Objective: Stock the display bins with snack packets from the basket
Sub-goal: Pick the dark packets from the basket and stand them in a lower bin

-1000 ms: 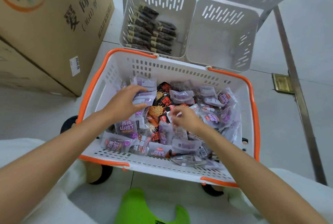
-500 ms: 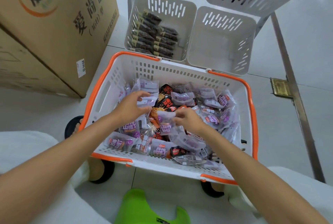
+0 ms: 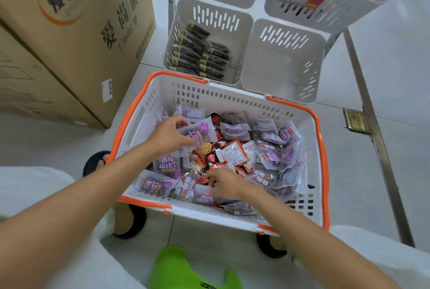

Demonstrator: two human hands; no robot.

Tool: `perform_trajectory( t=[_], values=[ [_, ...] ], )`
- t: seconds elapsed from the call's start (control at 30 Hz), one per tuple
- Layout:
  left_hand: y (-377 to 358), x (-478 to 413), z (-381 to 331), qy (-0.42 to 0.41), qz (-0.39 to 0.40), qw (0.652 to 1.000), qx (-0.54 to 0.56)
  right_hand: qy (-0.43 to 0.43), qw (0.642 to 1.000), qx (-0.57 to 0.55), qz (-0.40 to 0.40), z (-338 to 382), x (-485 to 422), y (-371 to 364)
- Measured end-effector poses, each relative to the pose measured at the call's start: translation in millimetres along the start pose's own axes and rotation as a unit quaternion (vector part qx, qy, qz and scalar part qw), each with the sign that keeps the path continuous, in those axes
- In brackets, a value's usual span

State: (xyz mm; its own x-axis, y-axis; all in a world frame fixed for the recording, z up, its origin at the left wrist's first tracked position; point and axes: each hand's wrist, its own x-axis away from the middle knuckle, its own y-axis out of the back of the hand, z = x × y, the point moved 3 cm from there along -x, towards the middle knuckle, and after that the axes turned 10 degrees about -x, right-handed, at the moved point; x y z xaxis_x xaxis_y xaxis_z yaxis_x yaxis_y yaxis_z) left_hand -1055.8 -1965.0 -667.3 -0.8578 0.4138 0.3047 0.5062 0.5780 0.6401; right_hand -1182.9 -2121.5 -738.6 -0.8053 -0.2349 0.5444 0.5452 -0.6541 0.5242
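Sorting: left hand [image 3: 171, 136] pinches a small stack of purple packets [image 3: 200, 131] above the pile in the basket [image 3: 322, 149]. Right hand [image 3: 224, 184] lies fingers-down in the pile by the near wall; cannot tell if it grips anything. Best to take purple only, skip the orange-black packets [image 3: 232, 152], and square the stack before it goes to the empty bin [image 3: 281, 65]. Half a second back, the right hand was up beside the left with a purple packet.
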Motion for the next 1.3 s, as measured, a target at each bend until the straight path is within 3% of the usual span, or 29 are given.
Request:
perform_trajectory(
  t=[0.13, 0.23, 0.43, 0.5, 0.67, 0.8, 0.9, 1.07, 1.17, 1.3],
  values=[
    [11, 0, 12, 0.049, -0.033, 0.997, 0.053, 0.001, 0.983, -0.146, -0.107, 12, 0, 54],
    [15, -4, 12, 0.046, -0.038, 0.992, 0.108, 0.032, 0.979, -0.148, -0.135, 27, 2, 92],
    [7, -2, 13, 0.085, 0.006, 0.973, 0.216, -0.025, 0.998, 0.059, 0.010, 15, 0, 17],
    [7, 1, 18, 0.086, -0.014, 0.979, 0.186, -0.018, 0.999, 0.041, 0.013, 8, 1, 4],
    [8, 2, 22, 0.084, -0.044, 0.981, 0.168, 0.028, 0.993, -0.083, -0.081, 26, 4, 55],
    [-5, 5, -1, 0.081, 0.052, 0.966, 0.238, 0.096, 0.962, -0.185, -0.178, 57, 13, 100],
    [-9, 2, -22, 0.055, 0.124, 0.954, 0.267, 0.104, 0.948, -0.195, -0.229, 65, 17, 118],
    [1, -8, -55, -0.075, 0.172, 0.966, 0.176, 0.119, 0.941, -0.152, -0.277, 76, 28, 150],
    [9, -22, -82, -0.111, 0.140, 0.977, 0.118, 0.125, 0.940, -0.159, -0.275, 82, 40, 176],
    [26, -50, -138, -0.140, 0.070, 0.988, 0.010, 0.086, 0.966, -0.131, -0.206, 84, 55, 232]
  ],
)
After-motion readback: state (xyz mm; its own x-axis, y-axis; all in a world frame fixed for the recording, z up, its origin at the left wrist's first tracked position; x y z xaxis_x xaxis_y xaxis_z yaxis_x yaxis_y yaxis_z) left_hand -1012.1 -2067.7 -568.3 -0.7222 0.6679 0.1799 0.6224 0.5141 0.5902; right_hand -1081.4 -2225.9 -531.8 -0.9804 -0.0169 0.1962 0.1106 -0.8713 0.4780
